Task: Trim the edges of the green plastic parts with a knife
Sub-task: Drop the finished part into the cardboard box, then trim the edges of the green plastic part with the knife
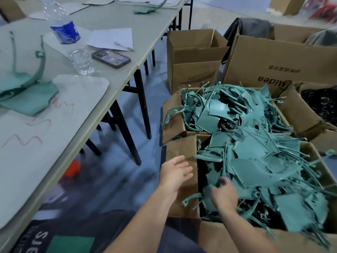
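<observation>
We observe both hands over a large cardboard box [184, 172] heaped with green plastic parts [255, 152], which stands on the floor to the right of the work table [113, 73]. The right hand [225, 196] is down in the near edge of the heap; it is blurred and seen from the back, so we cannot tell whether its fingers have closed on a piece. The left hand [175, 175] hovers beside the box's left wall with fingers extended and relaxed, holding nothing, and we judge it is placed to receive or steady whatever the right hand draws out. A few more green parts [25, 88] lie on a pale board [82, 92] at the table's left, which we take to be the trimming station. No knife is visible anywhere in view. On the table also stand a water bottle [65, 31], a phone [111, 58] and a sheet of paper [113, 38] with a pen [124, 46]. We judge the step in hand to be fetching a fresh part; trimming has not begun on it
</observation>
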The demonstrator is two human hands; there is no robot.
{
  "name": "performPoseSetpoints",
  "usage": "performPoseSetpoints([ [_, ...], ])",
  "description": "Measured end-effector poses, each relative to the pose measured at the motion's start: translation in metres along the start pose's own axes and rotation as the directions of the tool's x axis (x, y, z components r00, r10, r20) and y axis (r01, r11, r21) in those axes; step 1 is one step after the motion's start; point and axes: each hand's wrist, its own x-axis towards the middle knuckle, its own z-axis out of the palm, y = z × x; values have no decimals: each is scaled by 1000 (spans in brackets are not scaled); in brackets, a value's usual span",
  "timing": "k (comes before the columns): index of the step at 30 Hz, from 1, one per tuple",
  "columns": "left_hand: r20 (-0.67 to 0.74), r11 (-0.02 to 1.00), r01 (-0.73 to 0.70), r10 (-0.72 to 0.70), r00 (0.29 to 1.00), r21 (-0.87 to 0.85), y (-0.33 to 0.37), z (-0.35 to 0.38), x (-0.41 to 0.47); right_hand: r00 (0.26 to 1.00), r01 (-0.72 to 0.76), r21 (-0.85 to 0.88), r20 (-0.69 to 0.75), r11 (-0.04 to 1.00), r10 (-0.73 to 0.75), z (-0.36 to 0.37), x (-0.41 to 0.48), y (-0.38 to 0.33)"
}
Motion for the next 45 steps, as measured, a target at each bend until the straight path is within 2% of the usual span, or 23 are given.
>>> performPoseSetpoints([
  [3,-118,996,-71,64,991,-57,15,-8,-9,984,66,193,150,979,-96,13,-34,-47],
  [6,-258,985,-170,163,952,-5,39,-32,-19,927,116,373,291,921,-235,20,-69,-107],
  [11,-457,928,-356,363,812,107,98,-89,-45,719,260,614,393,745,-574,31,-146,-214],
  [17,-573,758,-549,638,514,351,169,-170,-115,531,248,809,347,533,-773,45,-264,-309],
  [19,-620,708,-569,680,392,417,186,-208,-146,427,276,828,350,489,-834,52,-309,-333],
  [21,-653,669,-533,712,257,518,193,-250,-172,312,276,848,366,453,-877,65,-357,-349],
  [23,-698,678,-424,703,134,601,191,-293,-198,216,290,851,388,438,-896,82,-403,-357],
  [26,-749,713,-320,662,16,623,173,-352,-236,44,379,828,430,414,-902,115,-466,-356],
  [30,-787,782,-90,614,-48,616,133,-433,-277,-203,548,787,453,282,-868,161,-529,-347],
  [33,-843,853,43,520,-140,520,102,-486,-300,-365,703,707,455,80,-812,200,-559,-350],
  [35,-869,883,72,469,-157,463,89,-515,-311,-433,764,644,483,-26,-761,224,-574,-360],
  [39,-902,918,83,396,-173,387,76,-567,-315,-472,845,501,537,-186,-699,268,-595,-387],
  [42,-909,921,149,381,-168,359,64,-594,-303,-443,878,424,544,-222,-713,297,-608,-412],
  [44,-912,901,207,404,-78,381,55,-605,-291,-411,905,355,588,-235,-697,313,-614,-425],
  [45,-913,892,223,408,-22,393,50,-610,-287,-402,915,288,617,-281,-677,319,-616,-428],
])
